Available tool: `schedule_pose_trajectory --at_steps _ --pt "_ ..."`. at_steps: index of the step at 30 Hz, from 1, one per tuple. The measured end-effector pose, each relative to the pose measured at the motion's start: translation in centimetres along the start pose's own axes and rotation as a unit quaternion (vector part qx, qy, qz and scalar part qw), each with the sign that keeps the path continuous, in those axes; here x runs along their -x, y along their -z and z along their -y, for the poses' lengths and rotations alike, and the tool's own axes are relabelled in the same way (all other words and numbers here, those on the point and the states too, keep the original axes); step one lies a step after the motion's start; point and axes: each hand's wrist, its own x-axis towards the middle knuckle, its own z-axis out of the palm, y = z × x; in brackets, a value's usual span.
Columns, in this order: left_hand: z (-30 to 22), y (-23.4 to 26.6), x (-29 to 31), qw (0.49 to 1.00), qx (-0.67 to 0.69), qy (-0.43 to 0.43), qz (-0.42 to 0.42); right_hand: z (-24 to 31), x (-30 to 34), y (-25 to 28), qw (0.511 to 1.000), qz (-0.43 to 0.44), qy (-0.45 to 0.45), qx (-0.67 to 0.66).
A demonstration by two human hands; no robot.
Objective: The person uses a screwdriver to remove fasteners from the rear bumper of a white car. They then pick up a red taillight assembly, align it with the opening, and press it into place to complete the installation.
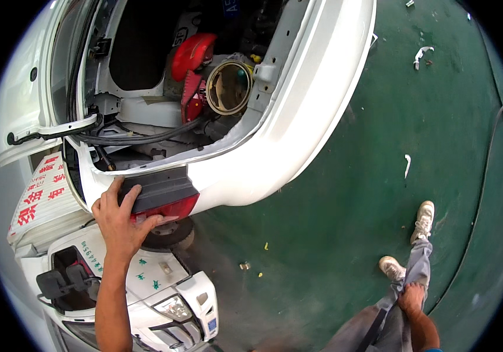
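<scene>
My left hand [119,220] grips a tail light [172,208] at the rear corner of a white car [269,155]. Its fingers reach over the dark grey upper housing while the thumb lies along the red lens. The light sits in or against the corner of the bodywork; how firmly it is seated I cannot tell. At the lower right, my right hand [414,297] is closed against my grey trouser leg [419,264], with the fabric bunched at the fingers.
Inside the open trunk lie a red rounded part [194,57], a red light piece [191,97] and a round golden-rimmed container [228,88]. A white truck [163,281] stands at the lower left. Scraps [407,166] and a hose [479,199] lie on the green floor [333,234].
</scene>
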Motion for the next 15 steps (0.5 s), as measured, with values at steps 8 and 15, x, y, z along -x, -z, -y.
schedule_pose_trajectory --at_steps 8,15 --pt "0.1 0.2 0.8 1.0 0.026 0.013 -0.005 -1.1 -0.3 -0.5 0.999 0.015 0.026 0.043" --pt "0.6 0.3 0.3 0.999 0.033 0.001 -0.031 -1.1 -0.6 -0.5 0.998 0.021 0.031 0.04"
